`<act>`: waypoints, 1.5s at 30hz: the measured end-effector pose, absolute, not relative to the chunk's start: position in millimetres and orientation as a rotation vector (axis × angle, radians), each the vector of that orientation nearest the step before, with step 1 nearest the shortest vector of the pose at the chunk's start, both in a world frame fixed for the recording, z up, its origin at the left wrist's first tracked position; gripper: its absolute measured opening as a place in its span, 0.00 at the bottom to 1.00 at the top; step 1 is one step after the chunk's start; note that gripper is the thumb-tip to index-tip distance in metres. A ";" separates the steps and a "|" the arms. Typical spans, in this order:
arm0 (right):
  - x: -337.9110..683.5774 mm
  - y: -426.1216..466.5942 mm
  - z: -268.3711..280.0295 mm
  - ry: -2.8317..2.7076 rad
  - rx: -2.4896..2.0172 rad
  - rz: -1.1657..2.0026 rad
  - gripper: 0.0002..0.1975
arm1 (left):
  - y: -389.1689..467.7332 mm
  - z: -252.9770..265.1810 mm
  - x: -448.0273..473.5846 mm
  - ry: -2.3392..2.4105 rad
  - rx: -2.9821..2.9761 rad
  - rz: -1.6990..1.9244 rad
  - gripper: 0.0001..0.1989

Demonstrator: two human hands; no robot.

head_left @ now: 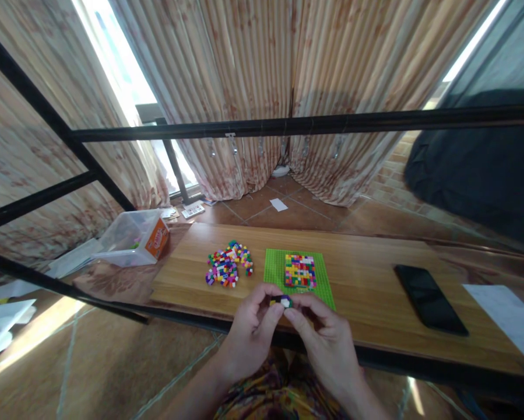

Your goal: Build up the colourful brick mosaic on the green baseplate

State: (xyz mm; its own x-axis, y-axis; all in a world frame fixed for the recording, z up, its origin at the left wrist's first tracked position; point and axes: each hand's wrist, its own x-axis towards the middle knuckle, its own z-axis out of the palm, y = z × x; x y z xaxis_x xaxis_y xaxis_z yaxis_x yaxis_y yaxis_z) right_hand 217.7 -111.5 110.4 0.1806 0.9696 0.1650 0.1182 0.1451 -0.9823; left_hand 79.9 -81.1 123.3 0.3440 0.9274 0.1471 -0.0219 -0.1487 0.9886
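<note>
My left hand [255, 326] and my right hand [325, 335] meet at the table's near edge, fingertips pinched around a small cluster of toy bricks [284, 302]. White, black, yellow, purple and green show in the cluster; its exact shape is partly covered by my fingers. Just beyond my hands lies a green baseplate [274, 265] carrying a multicoloured block of bricks [300, 270] built in rows. To the left of the plate, a loose pile of bricks [229, 263] in mixed colours is spread on the wooden table [358, 280].
A black phone [430, 300] and a white paper sheet [509, 318] are on the right. At the left stands a clear plastic box [128, 236] with an orange label. A black metal bar [262, 127] crosses beyond the table, with curtains [244, 70] behind.
</note>
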 end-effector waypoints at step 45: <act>225.5 -77.9 62.9 -0.913 -1.334 1.077 0.12 | -52.3 78.6 107.2 0.953 0.727 0.899 0.16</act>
State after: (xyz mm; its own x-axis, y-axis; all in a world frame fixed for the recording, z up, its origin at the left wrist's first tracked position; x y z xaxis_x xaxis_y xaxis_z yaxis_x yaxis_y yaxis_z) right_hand 225.5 -77.9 62.9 0.2801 0.9565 -0.0814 -0.0766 -0.0623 -0.9951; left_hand 107.2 -52.3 78.6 0.2907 0.8847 -0.3644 -0.3126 0.4477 0.8377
